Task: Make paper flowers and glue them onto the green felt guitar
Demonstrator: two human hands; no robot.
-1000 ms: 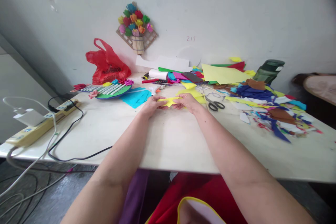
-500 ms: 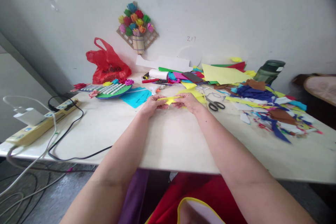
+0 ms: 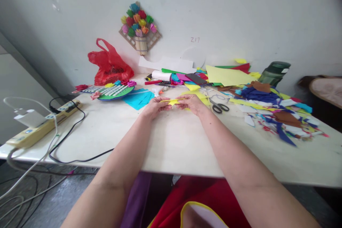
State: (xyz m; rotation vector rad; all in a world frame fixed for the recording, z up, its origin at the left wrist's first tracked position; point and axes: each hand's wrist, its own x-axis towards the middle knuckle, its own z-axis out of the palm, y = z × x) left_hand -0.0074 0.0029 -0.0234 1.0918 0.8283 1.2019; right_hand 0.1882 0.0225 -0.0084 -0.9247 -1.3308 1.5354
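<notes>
Between my two hands, just above the table, is a small piece of yellow paper point(image 3: 173, 102). My left hand point(image 3: 157, 106) pinches its left end, and my right hand point(image 3: 191, 104) pinches its right end. The paper looks folded or bunched in the middle; its exact shape is too small to tell. Beyond my right hand lies a larger yellow sheet point(image 3: 200, 97). Black-handled scissors point(image 3: 220, 108) rest to the right of that hand. Blue paper point(image 3: 139, 99) lies to the left, beyond my left hand.
A round green craft piece point(image 3: 117, 94) and a red plastic bag point(image 3: 110, 67) stand at the back left. A power strip point(image 3: 44, 128) with cables runs along the left edge. Paper scraps point(image 3: 288, 117) pile up at the right, before a dark green bottle point(image 3: 274, 73).
Both hands stay in almost the same place. The yellow paper between the fingertips has shifted slightly in shape, with a thin edge now showing along its top.
</notes>
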